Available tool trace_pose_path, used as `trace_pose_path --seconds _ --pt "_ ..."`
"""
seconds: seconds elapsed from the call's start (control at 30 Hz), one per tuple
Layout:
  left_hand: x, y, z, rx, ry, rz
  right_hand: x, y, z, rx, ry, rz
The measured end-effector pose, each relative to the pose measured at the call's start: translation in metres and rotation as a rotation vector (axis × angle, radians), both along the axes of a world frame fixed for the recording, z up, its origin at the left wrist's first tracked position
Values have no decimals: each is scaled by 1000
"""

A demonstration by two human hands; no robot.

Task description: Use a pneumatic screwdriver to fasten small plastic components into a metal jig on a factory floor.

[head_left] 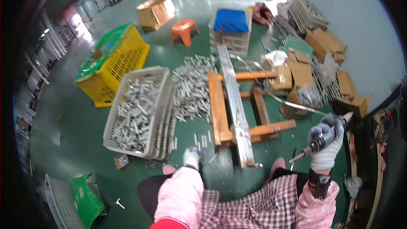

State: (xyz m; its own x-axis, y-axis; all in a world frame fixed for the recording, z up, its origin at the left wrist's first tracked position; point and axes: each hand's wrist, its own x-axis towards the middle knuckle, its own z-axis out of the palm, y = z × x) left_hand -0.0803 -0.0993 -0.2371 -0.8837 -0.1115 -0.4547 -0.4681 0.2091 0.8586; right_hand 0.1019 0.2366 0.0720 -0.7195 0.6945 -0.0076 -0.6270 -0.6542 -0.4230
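My right hand (328, 138), in a white and grey glove, grips a dark power driver (318, 143) with a long bit pointing down and left. My left hand (191, 157), gloved too, reaches low toward the floor beside a few short grey metal pieces (204, 141). Its fingers are small and partly hidden, so I cannot tell whether they hold one. Between my hands stands an orange wooden frame (217, 110) carrying a long metal bar (234, 106). At the bar's near end sits a small metal fitting (254, 165).
A pale crate (111, 121) full of grey pieces stands left, next to a loose heap (193, 89) of them. Beyond are a yellow crate (125, 68) and an orange stool (184, 29). Cardboard boxes (302, 74) line the right wall. A hose (292, 105) crosses toward the driver.
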Motion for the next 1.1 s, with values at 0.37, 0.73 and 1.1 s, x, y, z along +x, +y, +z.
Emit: trace_pose_path --seconds 0.37,0.73,1.1 --pt "25 -30 -85 -840 -233 -586 -27 -11 -6 -61 -99 38" --pt "12 1 -83 -1085 408 -1253 -39 -25 -11 -79 -172 26" --pt "3 59 -139 -1069 46 -1060 -45 -20 -3 -169 -232 26"
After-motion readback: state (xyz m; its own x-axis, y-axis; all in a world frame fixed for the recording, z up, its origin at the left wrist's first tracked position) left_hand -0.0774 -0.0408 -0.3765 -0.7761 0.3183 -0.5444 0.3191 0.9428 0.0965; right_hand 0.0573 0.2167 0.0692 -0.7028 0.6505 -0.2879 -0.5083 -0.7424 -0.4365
